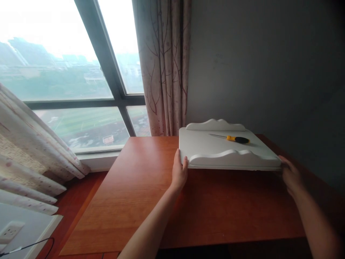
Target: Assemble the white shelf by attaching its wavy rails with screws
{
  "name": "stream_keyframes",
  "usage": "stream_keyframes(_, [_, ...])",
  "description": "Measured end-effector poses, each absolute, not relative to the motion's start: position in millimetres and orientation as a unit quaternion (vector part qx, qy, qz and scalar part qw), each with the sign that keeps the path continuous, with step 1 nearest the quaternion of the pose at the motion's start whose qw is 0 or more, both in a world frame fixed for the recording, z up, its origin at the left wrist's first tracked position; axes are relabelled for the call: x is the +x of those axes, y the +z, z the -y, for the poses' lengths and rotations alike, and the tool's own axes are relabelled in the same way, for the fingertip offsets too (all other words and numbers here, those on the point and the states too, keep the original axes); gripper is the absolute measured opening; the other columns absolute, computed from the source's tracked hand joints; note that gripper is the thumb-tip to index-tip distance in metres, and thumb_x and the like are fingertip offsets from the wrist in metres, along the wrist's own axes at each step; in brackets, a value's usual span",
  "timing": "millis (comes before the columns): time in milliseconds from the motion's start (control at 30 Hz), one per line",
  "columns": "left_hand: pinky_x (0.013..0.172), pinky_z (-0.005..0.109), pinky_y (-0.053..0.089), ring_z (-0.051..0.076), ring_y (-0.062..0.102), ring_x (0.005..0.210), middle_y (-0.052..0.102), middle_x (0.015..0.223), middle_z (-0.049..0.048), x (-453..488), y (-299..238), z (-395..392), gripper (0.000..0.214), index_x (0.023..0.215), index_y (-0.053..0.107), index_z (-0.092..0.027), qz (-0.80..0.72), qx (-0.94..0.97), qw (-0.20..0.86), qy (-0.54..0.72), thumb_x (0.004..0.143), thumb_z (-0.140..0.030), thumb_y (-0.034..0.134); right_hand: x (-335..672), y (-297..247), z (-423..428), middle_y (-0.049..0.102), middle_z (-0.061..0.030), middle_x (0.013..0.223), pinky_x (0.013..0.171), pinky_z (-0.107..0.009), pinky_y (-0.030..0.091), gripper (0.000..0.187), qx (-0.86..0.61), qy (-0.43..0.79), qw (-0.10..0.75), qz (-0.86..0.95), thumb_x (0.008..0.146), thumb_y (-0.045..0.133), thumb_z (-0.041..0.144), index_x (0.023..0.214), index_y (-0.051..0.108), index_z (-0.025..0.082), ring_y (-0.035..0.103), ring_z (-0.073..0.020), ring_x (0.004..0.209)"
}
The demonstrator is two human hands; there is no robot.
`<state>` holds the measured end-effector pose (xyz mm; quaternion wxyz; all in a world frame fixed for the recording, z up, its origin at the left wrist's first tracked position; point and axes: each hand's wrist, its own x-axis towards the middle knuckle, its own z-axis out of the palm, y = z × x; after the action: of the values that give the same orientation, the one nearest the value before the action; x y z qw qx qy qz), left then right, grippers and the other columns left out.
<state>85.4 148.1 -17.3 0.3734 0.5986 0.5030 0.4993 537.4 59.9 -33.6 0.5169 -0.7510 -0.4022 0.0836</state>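
Note:
A white board (199, 140) with two wavy-edged rails is held level at the far side of the table. My left hand (179, 171) grips its near left corner, thumb on top. At the near right corner my right hand (291, 176) has hold of the edge, its fingers partly hidden in shadow. On top of the board, between the wavy back rail (215, 125) and the wavy front rail (234, 159), lies a screwdriver (237, 139) with a yellow and black handle, its shaft pointing left. Whether the board touches the table I cannot tell.
The reddish-brown wooden table (129, 194) extends under and in front of the board. Behind stand a grey wall (256, 64) and a patterned curtain (164, 64). A window (67, 72) is at left. A wall socket (10, 232) with a black cable sits at lower left.

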Motion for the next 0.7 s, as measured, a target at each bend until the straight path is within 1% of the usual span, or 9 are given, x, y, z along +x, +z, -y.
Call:
stream_keyframes(133, [0.128, 0.042, 0.021, 0.03, 0.029, 0.154, 0.033, 0.164, 0.0192, 96, -17, -144, 0.068, 0.156, 0.034, -0.012, -0.509, 0.598, 0.372, 0.495, 0.1, -0.048, 0.047, 541, -25, -60, 0.056, -0.02, 0.145, 0.082, -0.033, 0.056, 0.059, -0.763, 0.153, 0.547, 0.308, 0.094, 0.047, 0.042, 0.146, 0.055, 0.016, 0.063, -0.0305, 0.12])
stream_keyframes(233, [0.127, 0.041, 0.021, 0.029, 0.03, 0.154, 0.033, 0.164, 0.0198, 103, -17, -139, 0.066, 0.156, 0.033, -0.01, -0.512, 0.597, 0.369, 0.495, 0.1, -0.044, 0.047, 543, -20, -63, 0.059, -0.0188, 0.143, 0.084, -0.033, 0.054, 0.055, -0.763, 0.154, 0.563, 0.277, 0.093, 0.05, 0.037, 0.143, 0.058, 0.017, 0.063, -0.0282, 0.121])
stream_keyframes(333, [0.127, 0.041, 0.023, 0.029, 0.031, 0.153, 0.034, 0.163, 0.0193, 108, -16, -136, 0.065, 0.155, 0.035, -0.011, -0.517, 0.592, 0.363, 0.501, 0.099, -0.041, 0.047, 545, -21, -66, 0.064, -0.0204, 0.133, 0.081, -0.035, 0.054, 0.05, -0.764, 0.132, 0.578, 0.255, 0.091, 0.052, 0.034, 0.137, 0.064, 0.016, 0.066, -0.0273, 0.112])
stream_keyframes(433, [0.126, 0.042, 0.024, 0.029, 0.032, 0.153, 0.036, 0.162, 0.019, 110, -14, -135, 0.063, 0.154, 0.037, -0.012, -0.518, 0.588, 0.36, 0.506, 0.098, -0.04, 0.049, 547, -24, -68, 0.068, -0.0223, 0.121, 0.069, -0.037, 0.053, 0.048, -0.762, 0.117, 0.586, 0.251, 0.089, 0.056, 0.037, 0.13, 0.068, 0.015, 0.068, -0.0256, 0.094])
stream_keyframes(500, [0.126, 0.042, 0.024, 0.029, 0.032, 0.152, 0.037, 0.162, 0.0192, 109, -13, -135, 0.062, 0.153, 0.038, -0.012, -0.517, 0.588, 0.361, 0.506, 0.098, -0.038, 0.05, 550, -25, -69, 0.069, -0.0225, 0.114, 0.063, -0.037, 0.051, 0.045, -0.759, 0.105, 0.589, 0.258, 0.087, 0.059, 0.039, 0.123, 0.071, 0.016, 0.067, -0.0236, 0.083])
stream_keyframes(600, [0.126, 0.042, 0.025, 0.029, 0.035, 0.151, 0.038, 0.161, 0.0195, 107, -9, -135, 0.062, 0.152, 0.04, -0.012, -0.515, 0.589, 0.367, 0.504, 0.097, -0.037, 0.053, 555, -24, -71, 0.07, -0.0208, 0.104, 0.066, -0.041, 0.049, 0.038, -0.757, 0.074, 0.588, 0.274, 0.082, 0.064, 0.041, 0.11, 0.074, 0.017, 0.066, -0.0236, 0.08])
stream_keyframes(700, [0.124, 0.043, 0.027, 0.031, 0.038, 0.148, 0.042, 0.158, 0.0189, 101, -5, -137, 0.064, 0.15, 0.043, -0.014, -0.51, 0.588, 0.38, 0.5, 0.093, -0.038, 0.061, 559, -18, -73, 0.07, -0.0226, 0.1, 0.075, -0.048, 0.049, 0.037, -0.763, 0.027, 0.58, 0.283, 0.076, 0.071, 0.043, 0.102, 0.072, 0.015, 0.068, -0.0292, 0.088])
